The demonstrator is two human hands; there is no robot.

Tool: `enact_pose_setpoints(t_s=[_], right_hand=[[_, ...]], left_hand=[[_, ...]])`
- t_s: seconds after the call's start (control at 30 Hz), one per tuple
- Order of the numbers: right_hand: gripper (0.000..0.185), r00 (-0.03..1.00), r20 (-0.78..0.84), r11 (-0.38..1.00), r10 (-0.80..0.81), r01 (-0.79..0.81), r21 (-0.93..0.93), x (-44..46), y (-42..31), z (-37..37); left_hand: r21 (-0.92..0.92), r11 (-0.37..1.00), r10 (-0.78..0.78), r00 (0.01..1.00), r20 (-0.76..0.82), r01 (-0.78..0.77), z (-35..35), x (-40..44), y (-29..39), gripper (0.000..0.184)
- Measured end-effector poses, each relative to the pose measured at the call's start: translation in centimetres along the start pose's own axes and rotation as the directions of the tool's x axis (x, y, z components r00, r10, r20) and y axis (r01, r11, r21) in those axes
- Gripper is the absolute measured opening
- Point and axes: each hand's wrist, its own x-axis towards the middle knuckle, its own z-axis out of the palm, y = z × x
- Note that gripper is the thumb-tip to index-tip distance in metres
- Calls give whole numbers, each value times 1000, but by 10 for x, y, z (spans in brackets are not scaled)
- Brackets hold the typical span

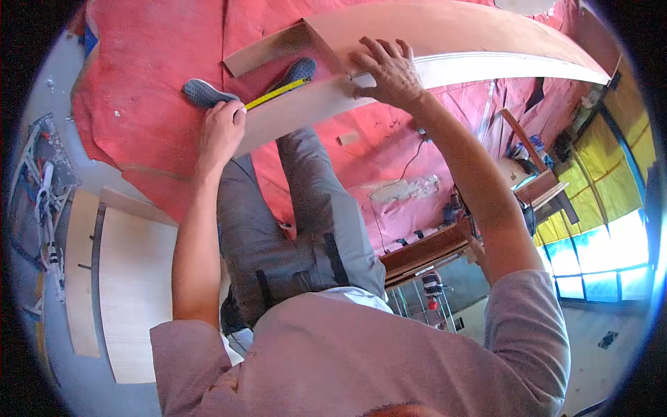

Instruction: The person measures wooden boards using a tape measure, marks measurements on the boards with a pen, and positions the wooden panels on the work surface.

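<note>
My left hand [222, 131] is closed at the left end of a pale wooden board [299, 108], its fingers pinched on a yellow tape measure [278, 92]. The tape stretches along the board's far edge, toward the right. My right hand [390, 73] rests over the board's edge with its fingers spread and bent, the thumb lying on the near side. Its palm hides part of the joint between the board and a long curved wooden panel [472, 31] with a white edge [500, 64]. Behind the tape is a shorter wooden piece [267, 50], joined at a corner.
A red sheet [149, 90] covers the floor, and my grey shoes [201, 92] stand on it beyond the board. Pale panels [132, 292] lie at the left beside tangled cables [48, 215]. To the right are a wooden bench [424, 254], a thin cord and a yellow curtain [597, 181].
</note>
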Motion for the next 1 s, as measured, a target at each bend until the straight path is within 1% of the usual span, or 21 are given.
enact_pose_setpoints(t_s=[0.07,0.1,0.13,0.17,0.2,0.27,0.3,0.37,0.4,0.47,0.57,0.63,0.67,0.77,0.8,0.87,0.9,0.93,1.0], right_hand=[[77,1000,0,1000,10,-10,-8,0,0,1],[74,1000,-15,1000,15,-16,-20,1,1,-1],[70,998,40,999,40,-39,-12,2,-1,-4],[70,999,35,999,34,-34,-13,2,0,-2],[70,1000,23,1000,17,-17,-19,3,1,1],[70,1000,9,1000,0,1,-26,2,4,5],[69,1000,13,1000,-14,14,-15,3,4,8],[69,1000,12,1000,-27,27,-4,2,4,10],[69,1000,1,1000,-24,24,-18,2,5,10],[69,1000,-9,999,-25,25,-22,2,1,13],[68,1000,0,999,14,-14,-48,2,0,14],[69,1000,-23,1000,-10,10,9,2,2,18],[68,999,-37,999,-20,19,-28,0,4,21],[68,1000,-5,1000,-2,2,-13,5,4,20],[69,999,-43,1000,9,-9,4,3,4,25],[69,999,-41,1000,16,-17,-16,-4,3,28],[69,999,-34,1000,8,-9,-27,-4,3,29],[68,999,-26,1000,21,-20,19,-5,2,30],[68,999,-34,1000,18,-17,22,-2,0,30]], left_hand=[[-20,996,88,996,17,-87,0,8,2,25],[-21,996,89,996,18,-89,-4,10,9,25],[8,1000,22,997,70,-23,-7,12,18,27],[41,998,-49,992,115,44,-10,13,23,29],[43,998,-49,993,107,45,-11,13,23,29],[-11,997,-73,992,107,75,-6,18,25,33],[-7,997,-73,992,101,74,-4,18,23,33],[0,1000,6,997,78,-6,0,19,23,32],[3,1000,4,997,73,-5,0,22,23,32],[-2,997,-74,985,157,75,0,24,21,31],[-36,991,-125,981,151,132,2,23,16,32],[-30,992,-117,979,165,124,7,27,9,33],[-26,993,-109,980,168,115,5,25,6,33],[29,988,-156,971,183,153,-13,24,31,33],[31,989,-150,971,185,147,-11,26,31,33],[24,995,-104,977,187,101,-6,35,37,34],[22,994,-106,978,182,103,-6,39,40,34],[33,994,-113,976,188,108,-3,40,43,34],[33,990,-141,972,188,137,1,38,51,34]])
